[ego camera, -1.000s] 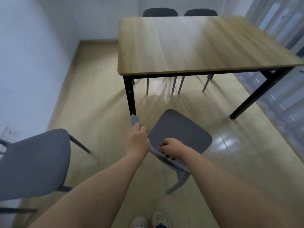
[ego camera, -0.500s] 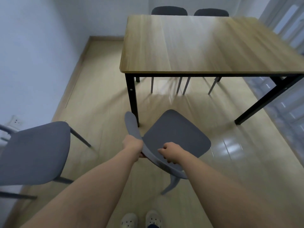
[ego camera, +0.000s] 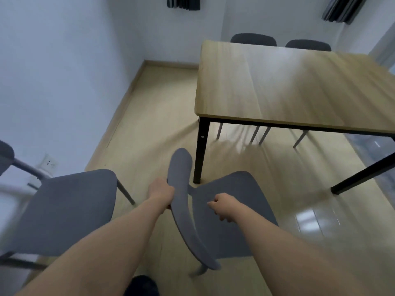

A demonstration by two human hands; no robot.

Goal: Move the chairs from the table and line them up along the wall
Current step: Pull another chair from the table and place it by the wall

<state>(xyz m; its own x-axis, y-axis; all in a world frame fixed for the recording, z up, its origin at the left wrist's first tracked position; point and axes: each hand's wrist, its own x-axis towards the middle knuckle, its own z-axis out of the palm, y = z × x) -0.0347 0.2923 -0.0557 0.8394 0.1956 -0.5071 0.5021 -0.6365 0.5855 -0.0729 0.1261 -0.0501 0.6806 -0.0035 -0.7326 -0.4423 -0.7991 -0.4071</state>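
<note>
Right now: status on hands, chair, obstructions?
Left hand gripping held chair backrest; right hand closed over seat, contact unclear. Placed chair at wall. Table leg close ahead.

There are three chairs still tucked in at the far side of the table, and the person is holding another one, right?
Not quite. The head view shows only two chairs at the far side of the table: one and another. The rest holds: the left hand grips the held chair by its backrest.
</note>
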